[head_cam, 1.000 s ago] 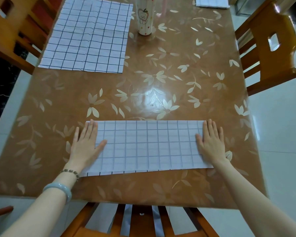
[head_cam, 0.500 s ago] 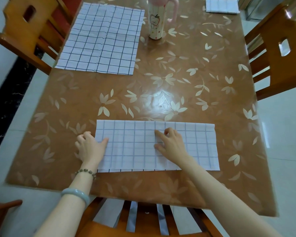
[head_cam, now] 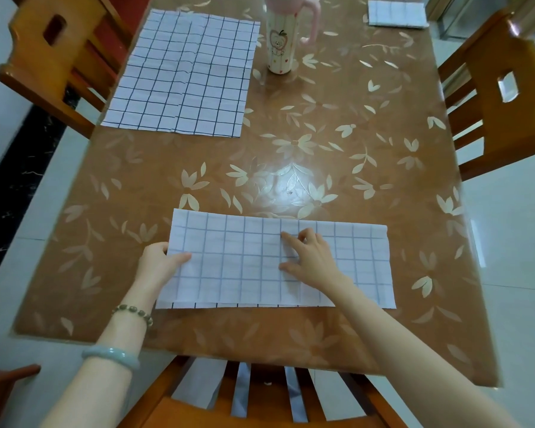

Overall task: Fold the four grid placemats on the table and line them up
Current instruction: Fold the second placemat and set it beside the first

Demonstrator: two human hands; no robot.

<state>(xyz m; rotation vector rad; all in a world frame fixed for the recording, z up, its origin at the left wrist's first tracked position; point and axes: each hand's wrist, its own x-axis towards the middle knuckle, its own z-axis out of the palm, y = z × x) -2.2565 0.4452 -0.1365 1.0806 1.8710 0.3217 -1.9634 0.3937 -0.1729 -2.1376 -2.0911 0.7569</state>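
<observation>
Placemat [head_cam: 235,273] ready for its next fold.
It lies left-right; left grip [head_cam: 162,261] seemingly pinches its left end, right grip [head_cam: 314,262] presses the middle, spread.

Bright, even light fills the scene. A white glare patch sits near the middle of the glossy desk [head_cam: 346,118]. Shadows are faint. Wide-angle distortion bends the frame's edges, and the corners look slightly soft.
</observation>
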